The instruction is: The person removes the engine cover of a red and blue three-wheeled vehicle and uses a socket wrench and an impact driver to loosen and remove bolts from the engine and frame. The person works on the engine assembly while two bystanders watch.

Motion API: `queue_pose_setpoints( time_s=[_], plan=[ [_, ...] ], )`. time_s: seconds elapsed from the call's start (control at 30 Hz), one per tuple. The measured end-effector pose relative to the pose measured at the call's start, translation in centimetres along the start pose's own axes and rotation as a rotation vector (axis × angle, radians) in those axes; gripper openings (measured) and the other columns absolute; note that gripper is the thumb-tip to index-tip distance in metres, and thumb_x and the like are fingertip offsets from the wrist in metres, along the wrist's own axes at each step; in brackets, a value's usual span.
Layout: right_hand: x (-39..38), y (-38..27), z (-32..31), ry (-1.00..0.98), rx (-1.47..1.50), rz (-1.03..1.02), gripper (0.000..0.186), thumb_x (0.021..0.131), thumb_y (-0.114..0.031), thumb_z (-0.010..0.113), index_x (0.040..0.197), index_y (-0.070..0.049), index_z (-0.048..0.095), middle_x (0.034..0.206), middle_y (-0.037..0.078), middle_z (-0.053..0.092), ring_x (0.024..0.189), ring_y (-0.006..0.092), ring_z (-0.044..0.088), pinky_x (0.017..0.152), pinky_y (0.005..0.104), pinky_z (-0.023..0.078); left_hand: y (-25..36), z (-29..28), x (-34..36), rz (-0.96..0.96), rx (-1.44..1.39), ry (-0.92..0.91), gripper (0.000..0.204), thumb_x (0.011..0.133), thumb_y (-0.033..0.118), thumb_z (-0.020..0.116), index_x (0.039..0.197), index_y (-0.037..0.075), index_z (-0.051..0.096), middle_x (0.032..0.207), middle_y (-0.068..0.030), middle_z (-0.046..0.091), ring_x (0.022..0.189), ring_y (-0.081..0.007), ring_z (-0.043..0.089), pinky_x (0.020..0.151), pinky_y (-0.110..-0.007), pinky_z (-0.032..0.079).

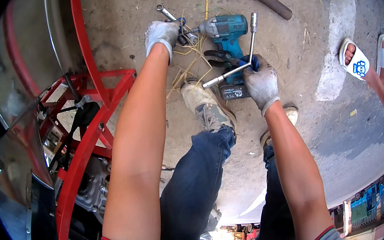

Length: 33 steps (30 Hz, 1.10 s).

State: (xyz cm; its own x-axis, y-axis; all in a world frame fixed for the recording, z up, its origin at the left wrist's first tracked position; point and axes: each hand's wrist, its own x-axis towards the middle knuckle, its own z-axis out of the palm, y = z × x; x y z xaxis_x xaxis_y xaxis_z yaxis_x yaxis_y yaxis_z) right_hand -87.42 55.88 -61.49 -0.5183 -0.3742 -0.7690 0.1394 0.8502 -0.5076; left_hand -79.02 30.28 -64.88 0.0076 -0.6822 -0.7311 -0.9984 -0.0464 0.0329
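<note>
Looking down, we record 2 gloved hands, well apart, over a rough grey floor [315, 120]. Our right hand [262, 82] is closed on a metal socket wrench [228, 75] whose 2 visible arms spread up and to the left from the fist, in front of the handle of a teal power driver [228, 26]. Our left hand [162, 34] is at the driver's nose, beside a ring spanner [166, 13]; its fingers curl, but we cannot tell what they grip. The driver lies on the floor, black battery [234, 92] toward us, dark-handled pliers [218, 60] just beside its handle. We note straw [189, 69] near our shoe [200, 99], a red frame [84, 168] at left, and another person's 2 white slippers [354, 59] at right.
</note>
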Motion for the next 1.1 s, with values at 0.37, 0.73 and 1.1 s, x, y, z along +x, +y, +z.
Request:
queue_pose_setpoints(
  time_s=[0.37,0.73,1.1],
  plan=[
    [-3.7,-0.1,-7.4,-0.181,0.706,0.036,0.021,0.085,-0.008,0.068,0.102,0.005,0.065,0.083,0.008,0.067,0.061,0.0073,0.056,0.051,0.02,0.044,-1.8,1.3,0.0,0.092,-0.024,0.248,0.028,0.075,0.028,0.065,0.087,0.004,0.071,0.091,-0.0219,0.068,0.091,-0.0364,0.066,0.08,-0.042,0.05],
    [-1.3,-0.2,-9.1,-0.22,1.244,-0.162,0.048,0.101,-0.041,0.038,0.072,-0.005,0.048,0.081,0.018,0.062,0.067,0.0259,0.062,0.068,0.0352,0.054,-3.0,-3.4,3.4,0.223,-0.841,-0.101,0.017,0.086,0.005,0.064,0.102,0.009,0.064,0.087,-0.0029,0.065,0.07,-0.0157,0.062,0.059,-0.031,0.054],
    [-1.5,-1.2,-6.7,-0.262,1.142,0.024,0.04,0.098,-0.038,0.05,0.076,-0.005,0.054,0.066,0.007,0.055,0.046,0.0132,0.046,0.048,0.0275,0.045,1.5,3.3,4.2,-0.13,-0.221,0.236,0.063,0.067,0.028,0.078,0.113,-0.005,0.052,0.112,-0.024,0.063,0.106,-0.0343,0.062,0.091,-0.038,0.049]
  ],
)
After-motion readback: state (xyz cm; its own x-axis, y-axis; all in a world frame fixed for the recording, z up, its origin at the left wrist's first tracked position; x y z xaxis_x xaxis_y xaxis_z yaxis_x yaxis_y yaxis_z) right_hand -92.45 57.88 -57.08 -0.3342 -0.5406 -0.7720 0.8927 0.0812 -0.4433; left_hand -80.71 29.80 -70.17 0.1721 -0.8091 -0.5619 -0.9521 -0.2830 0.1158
